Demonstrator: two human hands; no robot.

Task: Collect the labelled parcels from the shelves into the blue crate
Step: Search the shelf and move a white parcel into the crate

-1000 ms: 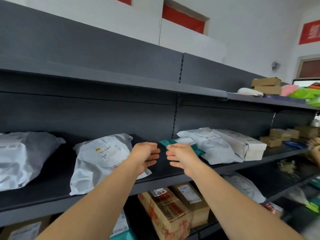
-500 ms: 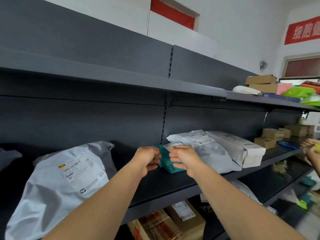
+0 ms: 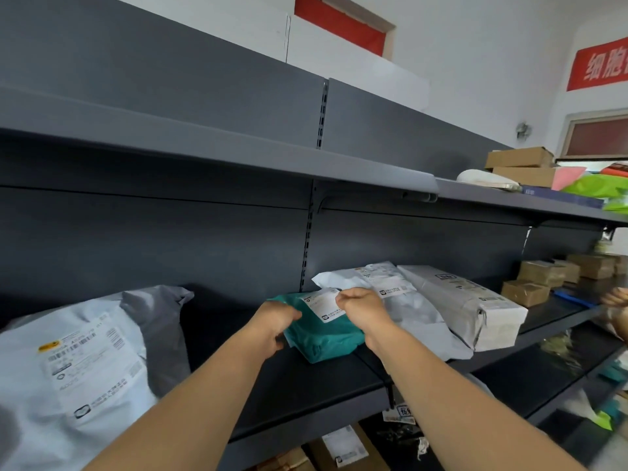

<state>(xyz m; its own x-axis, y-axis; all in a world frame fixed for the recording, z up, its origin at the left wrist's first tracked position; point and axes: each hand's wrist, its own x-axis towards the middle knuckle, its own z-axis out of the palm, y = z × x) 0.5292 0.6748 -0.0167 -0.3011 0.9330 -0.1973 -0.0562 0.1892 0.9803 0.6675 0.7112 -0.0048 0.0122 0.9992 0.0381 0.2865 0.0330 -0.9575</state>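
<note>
The green parcel [image 3: 323, 329] lies on the middle shelf [image 3: 306, 379], close to the front edge, with its white label [image 3: 324, 305] facing up. It sits just beside a big white bag [image 3: 401, 300] on its right, and the two look like they touch. Both hands are on the green parcel. The left hand [image 3: 275, 326] has its fingers curled around the parcel's left end. The right hand [image 3: 362, 309] has its fingers curled over the top right side, by the label. So the step right now looks like picking this parcel up off the shelf. Next, the hands will likely need to lift it, pull it toward the body, and carry it to the blue crate, which cannot be seen here. Both arms reach forward and a bit up, close together, with the wrists nearly level. Another large white bag [image 3: 78, 365] lies well apart, on the left of the same shelf.
</note>
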